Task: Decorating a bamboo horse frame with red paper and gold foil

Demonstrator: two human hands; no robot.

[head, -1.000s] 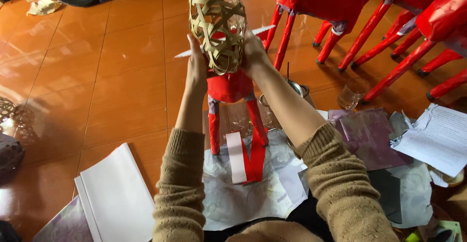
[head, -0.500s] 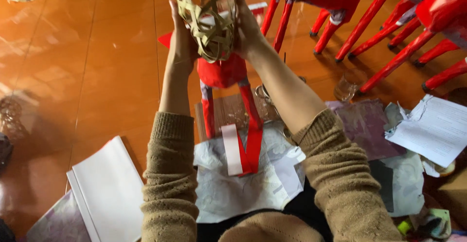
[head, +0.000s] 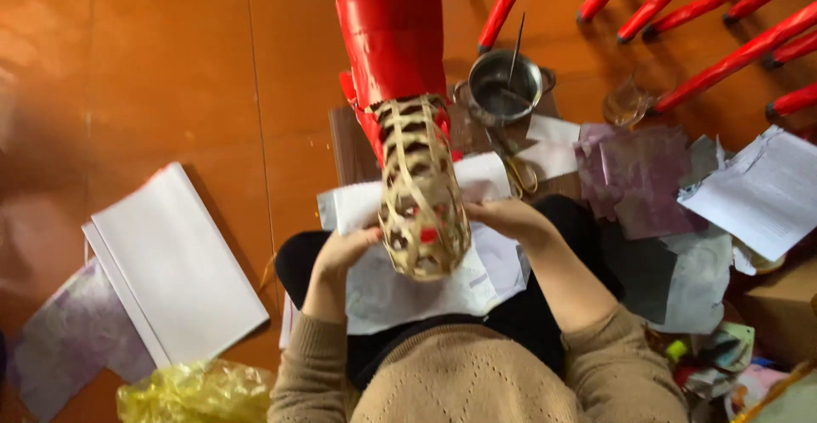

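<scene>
Woven bamboo-strip frame [head: 419, 193], oval and open-latticed, its far end wrapped in glossy red paper, is lying over the lap. Left hand [head: 347, 250] and right hand [head: 508, 216] are gripping its sides. Earlier it was being held upright, higher. Metal pot [head: 504, 85] nearby.

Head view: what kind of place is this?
Likely a home craft workspace on a tiled floor, for paper-covered bamboo figures. Clues: both hands, left and right, hold a woven bamboo frame partly covered in red; paper sheets lie around; a metal pot with a stick stands nearby.
</scene>
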